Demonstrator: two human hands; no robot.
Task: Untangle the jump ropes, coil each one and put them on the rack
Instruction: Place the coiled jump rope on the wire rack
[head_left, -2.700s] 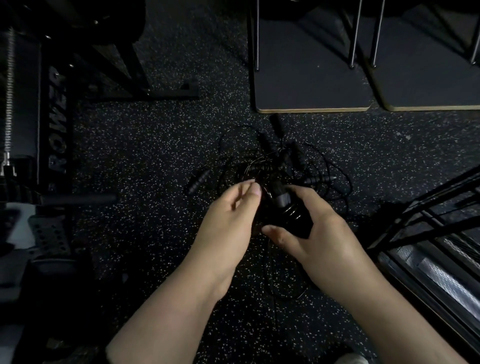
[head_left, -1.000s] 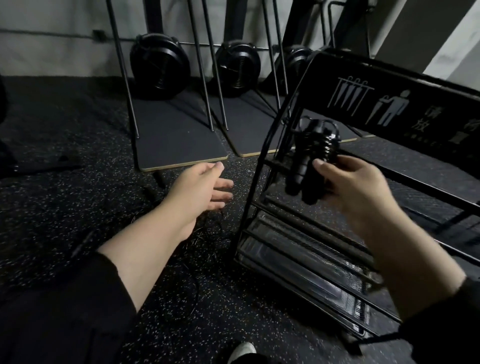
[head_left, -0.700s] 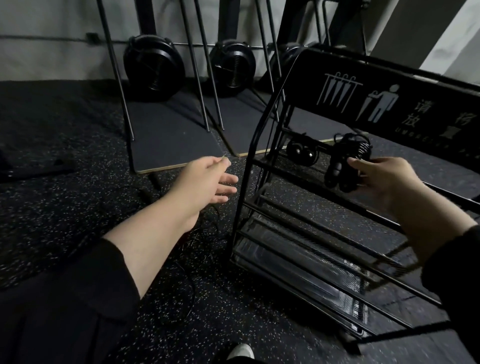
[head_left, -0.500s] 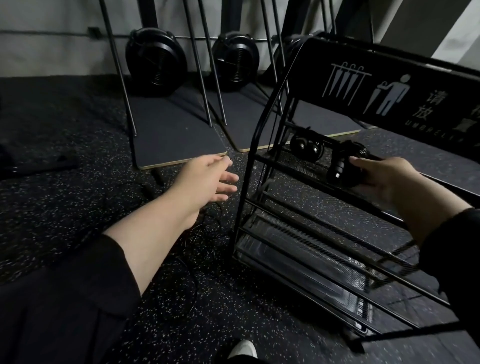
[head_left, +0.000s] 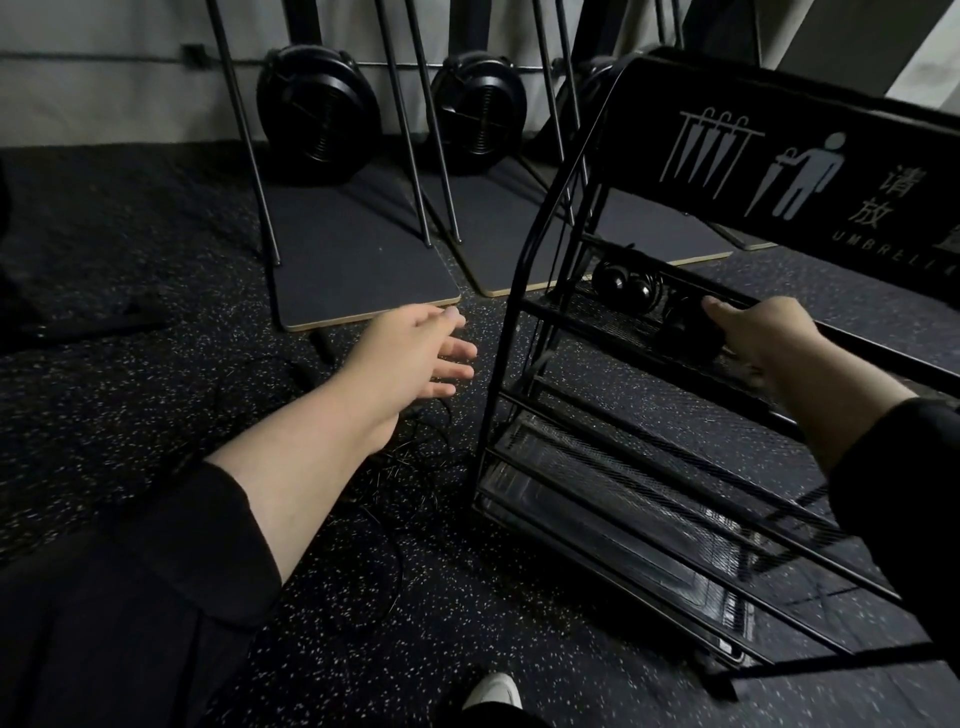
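Right hand: the right hand (head_left: 763, 332) reached onto the upper mesh shelf of the rack (head_left: 524, 291), its fingers curled round a coiled jump rope (head_left: 688, 332) and gripping it at shelf level.
Coiled jump rope: a dark bundle, resting on or just above the shelf; contact with the mesh could not be told.
Second coil: another coiled jump rope (head_left: 626, 286) lay on the same shelf, just beside the held one and nearer the rack's left end, with two rounded handle ends showing.
Left hand: the left hand (head_left: 415, 353) hung over the floor to the left of the rack, fingers straight and spread, holding nothing.
Tangled ropes: loose black jump ropes (head_left: 410, 467) lay on the speckled rubber floor (head_left: 130, 415) beneath the left forearm, close to the rack's foot.
Rack: a black wire stand with several shelves and a sign panel (head_left: 779, 156) bearing umbrella pictograms.
Background: round black fan-like units (head_left: 317, 119) stood against the wall behind dark mats (head_left: 353, 260).
Foot: a white shoe tip (head_left: 493, 691) showed at the bottom edge.
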